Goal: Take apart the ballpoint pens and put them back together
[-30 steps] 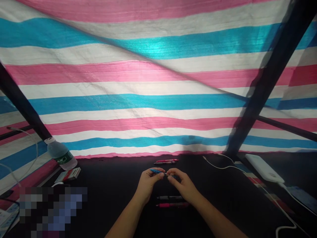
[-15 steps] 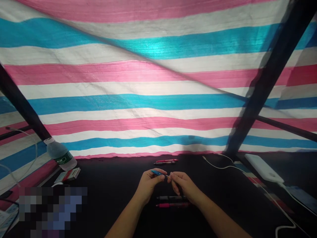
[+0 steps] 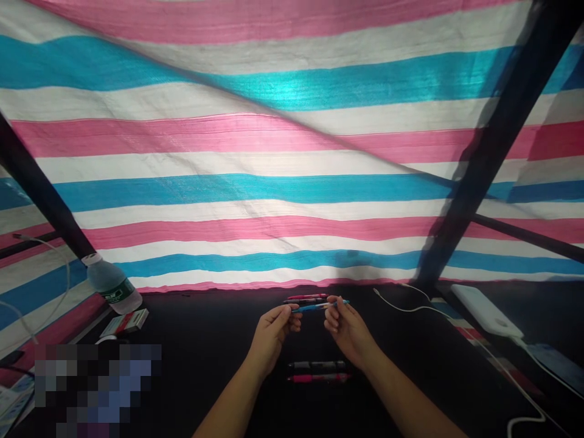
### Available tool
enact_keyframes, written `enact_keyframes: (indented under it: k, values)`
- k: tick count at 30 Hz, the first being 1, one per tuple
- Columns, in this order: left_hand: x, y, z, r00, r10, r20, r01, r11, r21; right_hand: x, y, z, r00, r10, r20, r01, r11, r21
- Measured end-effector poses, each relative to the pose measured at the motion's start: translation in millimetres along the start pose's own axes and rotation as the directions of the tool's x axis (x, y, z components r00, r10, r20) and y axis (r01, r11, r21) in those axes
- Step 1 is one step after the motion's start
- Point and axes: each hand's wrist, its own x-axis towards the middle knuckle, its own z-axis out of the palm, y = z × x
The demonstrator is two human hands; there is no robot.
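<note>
A slim blue pen (image 3: 310, 308) spans the gap between my hands above the black tabletop, nearly level. My left hand (image 3: 270, 336) pinches its left end between thumb and fingers. At the other end, my right hand (image 3: 351, 331) grips a blue part, whose tip pokes out past the fingertips. A pale section shows near the right fingers; whether the two blue parts are joined I cannot tell. Just behind my hands lie a red pen (image 3: 306, 296) and a dark pen (image 3: 301, 301). Nearer to me, a black pen (image 3: 314, 365) and a pink pen (image 3: 314, 378) lie side by side.
On the left stand a water bottle (image 3: 114, 286) and a small box (image 3: 125, 323). A white power bank (image 3: 486, 310) with a white cable (image 3: 497, 359) lies on the right. Striped sheeting (image 3: 274, 188) and dark poles (image 3: 488, 146) enclose the table (image 3: 205, 365).
My hands have moved apart and slightly up. The pen has turned level and now stretches between them, and the black and pink pens are no longer partly covered by my right hand.
</note>
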Motion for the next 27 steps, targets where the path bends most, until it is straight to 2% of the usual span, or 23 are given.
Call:
enact_keyframes:
  k: [9, 15, 18, 21, 27]
  values:
    - [1.4, -5.7, -3.7, 1.0, -0.025, 0.019, 0.025, 1.0, 0.011, -0.6, -2.6, -2.0, 0.999, 0.026, 0.02, -0.027, 0.997, 0.073]
    - [1.2, -2.9, -3.5, 0.998, -0.037, 0.04, 0.034, 0.997, 0.065, 4.1, -6.2, -1.9, 1.0, 0.03, -0.005, -0.028, 0.981, 0.191]
    - [1.9, -2.3, -4.1, 0.999, -0.037, 0.01, 0.036, 0.996, 0.076, 4.7, -14.6, 1.4, 1.0, 0.018, 0.0, -0.017, 0.958, 0.287]
    - [3.5, -3.0, -6.2, 0.999, -0.027, -0.035, 0.029, 0.997, 0.07, 1.8, -25.4, 4.8, 0.998, -0.009, 0.065, -0.018, 0.916, 0.4]
    - [5.8, -3.8, -7.9, 0.997, -0.019, -0.07, 0.023, 0.998, 0.066, -6.7, -38.6, 8.1, 0.995, -0.032, 0.097, -0.021, 0.866, 0.499]
